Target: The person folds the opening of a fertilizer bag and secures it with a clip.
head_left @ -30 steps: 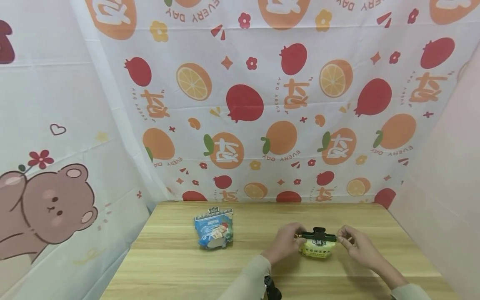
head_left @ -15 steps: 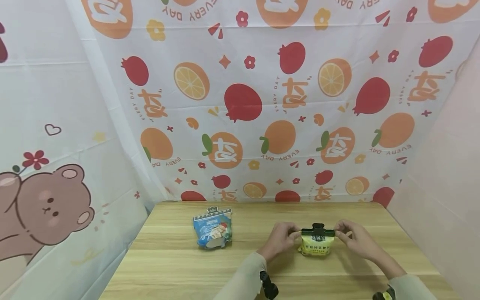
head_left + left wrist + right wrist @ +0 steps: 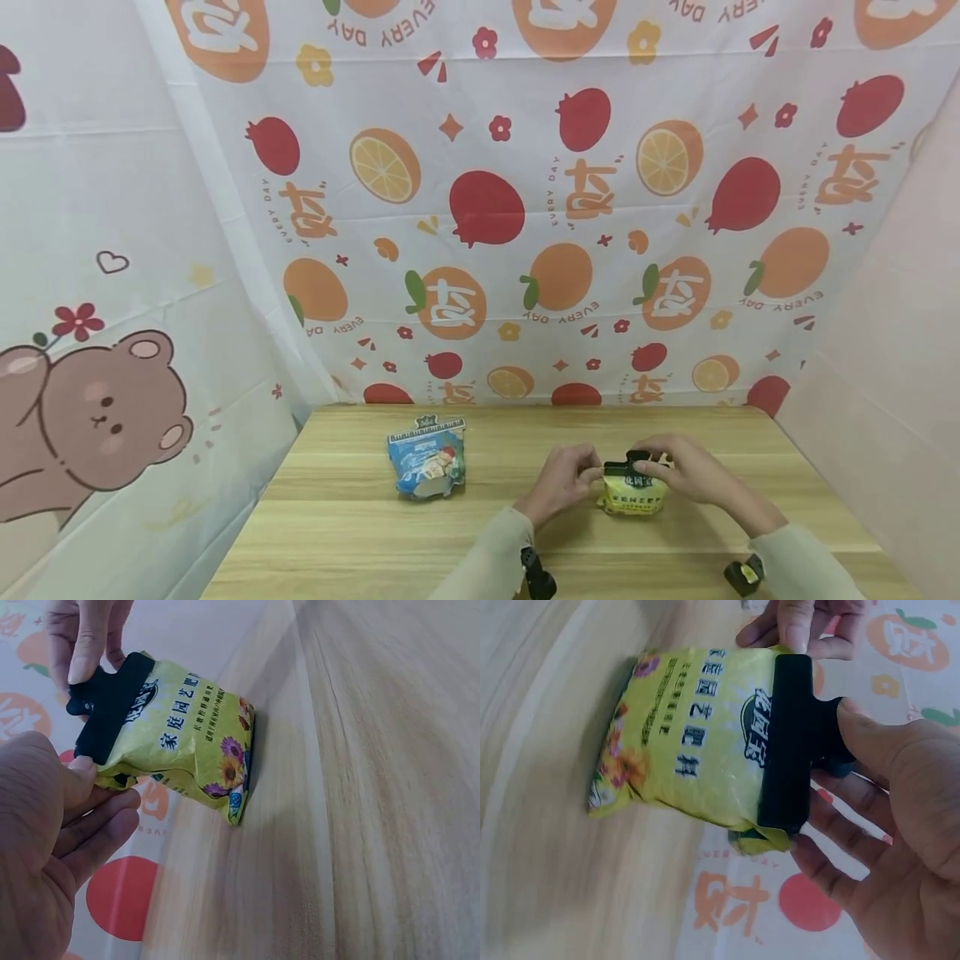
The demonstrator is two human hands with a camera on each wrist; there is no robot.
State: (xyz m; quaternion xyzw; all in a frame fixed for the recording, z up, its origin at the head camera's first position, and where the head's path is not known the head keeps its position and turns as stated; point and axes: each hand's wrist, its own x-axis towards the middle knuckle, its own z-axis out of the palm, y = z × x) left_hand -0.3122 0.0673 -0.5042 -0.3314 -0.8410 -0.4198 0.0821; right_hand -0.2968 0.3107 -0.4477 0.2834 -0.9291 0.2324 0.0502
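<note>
A yellow fertilizer bag (image 3: 633, 502) with printed flowers stands on the table's right half. Across its top edge lies a black bag clip (image 3: 617, 469), seen close in the right wrist view as a wide bar with a handle. My right hand (image 3: 692, 472) pinches that handle, thumb on the near side and fingers behind. At the opposite end of the clip, my left hand (image 3: 561, 482) pinches the bag's top corner between thumb and finger. In the left wrist view, the bag's folded side (image 3: 169, 780) shows below the clip.
A blue bag (image 3: 429, 467) with a patterned clip (image 3: 427, 429) along its top sits on the left part of the wooden table (image 3: 360, 542). A fruit-print cloth (image 3: 465, 100) hangs behind the table; a bear-print cloth (image 3: 45, 208) hangs at the left.
My right hand has moved from the clip's right end inward onto its handle. The left hand stays at the left end. The blue bag has not moved.
</note>
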